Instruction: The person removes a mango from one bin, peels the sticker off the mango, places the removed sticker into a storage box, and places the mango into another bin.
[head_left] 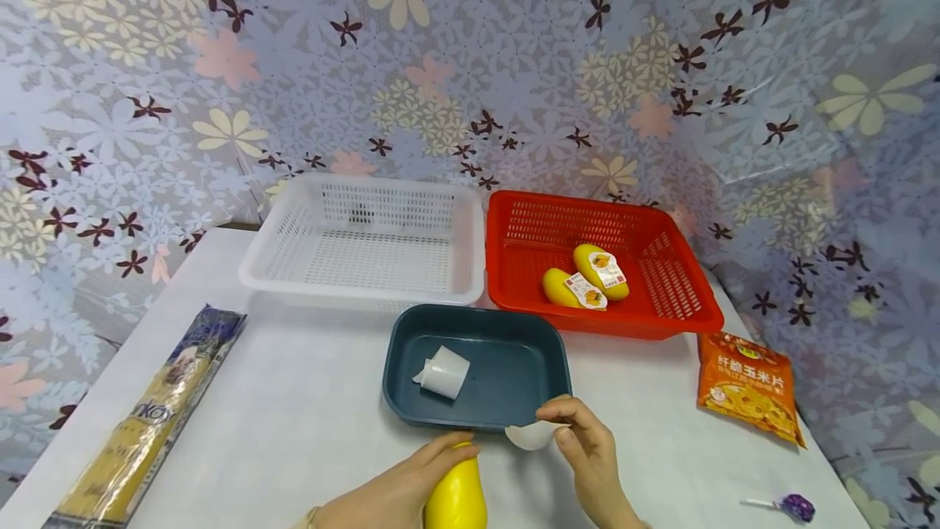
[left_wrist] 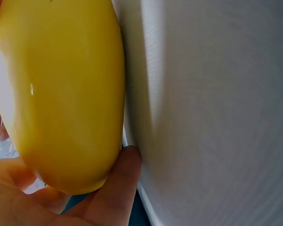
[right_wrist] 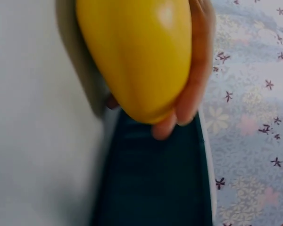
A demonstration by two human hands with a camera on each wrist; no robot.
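Note:
My left hand (head_left: 396,486) grips a yellow mango (head_left: 458,500) at the near edge of the table, its fingers around the fruit's far end. In the left wrist view the mango (left_wrist: 66,94) shows a smooth, bare skin. Just right of it, my right hand (head_left: 593,460) pinches a curved piece of white paper (head_left: 532,435) between thumb and fingers, by the tray's front rim. The dark blue tray (head_left: 507,382) lies beyond both hands. Inside it rests a curled white paper piece (head_left: 446,372).
A white basket (head_left: 367,294) and a red basket (head_left: 646,321) stand at the back. Two mangoes (head_left: 602,272) with labels lie in the red one. A long pasta packet (head_left: 147,423) is at left; an orange snack bag (head_left: 749,386) and a lollipop (head_left: 796,507) are at right.

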